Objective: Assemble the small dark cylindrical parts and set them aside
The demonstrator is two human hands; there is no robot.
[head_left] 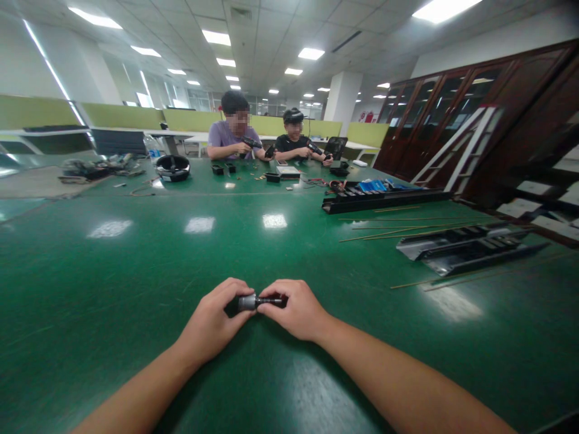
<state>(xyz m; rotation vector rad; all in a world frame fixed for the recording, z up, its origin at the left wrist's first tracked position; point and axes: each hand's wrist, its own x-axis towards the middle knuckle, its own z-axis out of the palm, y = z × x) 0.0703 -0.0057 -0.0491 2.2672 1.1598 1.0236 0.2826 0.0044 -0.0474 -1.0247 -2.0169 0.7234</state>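
Just above the green tabletop [149, 271], my left hand [217, 316] pinches a small silver cylinder [246, 302] between thumb and fingers. It looks like a small motor body, but I cannot be sure. A thin dark ribbed shaft [266, 301] runs from its right end toward my right hand [296, 308]. Thumb and fingertips of my right hand close on the shaft near where it meets the cylinder. The shaft's metal tip shows inside the curl of my right hand. My left fingers hide the cylinder's left end.
Across the table two people [233, 135] hold dark power tools. A black headset [172, 168] and small black bins [272, 177] lie toward the far side. On the right are black metal channels [479, 253], thin rods [384, 234] and, farther back, a stepladder [473, 147].
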